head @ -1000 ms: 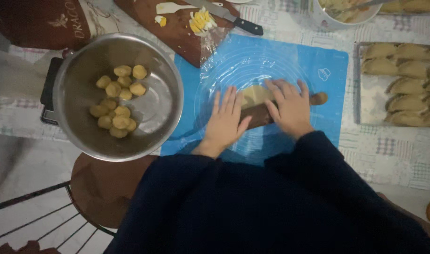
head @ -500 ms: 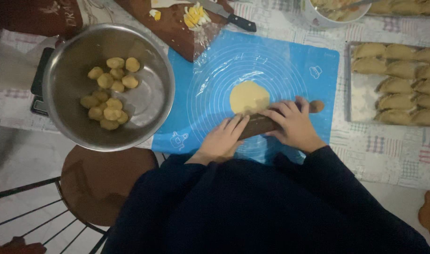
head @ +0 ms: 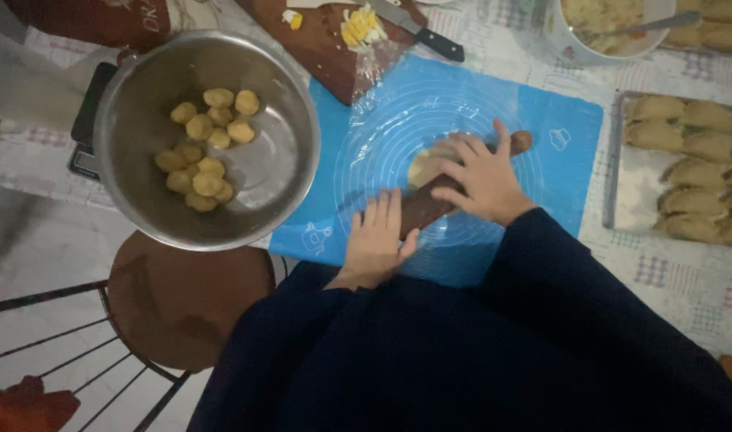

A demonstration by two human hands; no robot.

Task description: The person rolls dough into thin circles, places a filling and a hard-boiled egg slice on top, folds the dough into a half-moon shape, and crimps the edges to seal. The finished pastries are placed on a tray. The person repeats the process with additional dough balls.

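A brown wooden rolling pin (head: 427,206) lies at a slant on a blue silicone mat (head: 558,144). My left hand (head: 376,238) presses flat on its near left end. My right hand (head: 481,178) presses on its far right part, fingers spread. A flat round of yellow dough (head: 421,166) sits on the mat, mostly hidden under my right hand and the pin. Neither hand grips the pin; the palms lie on it.
A large metal bowl (head: 278,192) with several dough balls (head: 204,150) stands at left on a scale. A board with chopped egg and a knife (head: 420,32) lies behind. A tray (head: 626,184) of folded pastries is at right, a filling bowl (head: 574,48) behind, a round stool (head: 182,300) below.
The pin has turned to a slant and rolled onto the dough round. My right hand moved forward over the dough; my left hand stayed near the mat's front edge.
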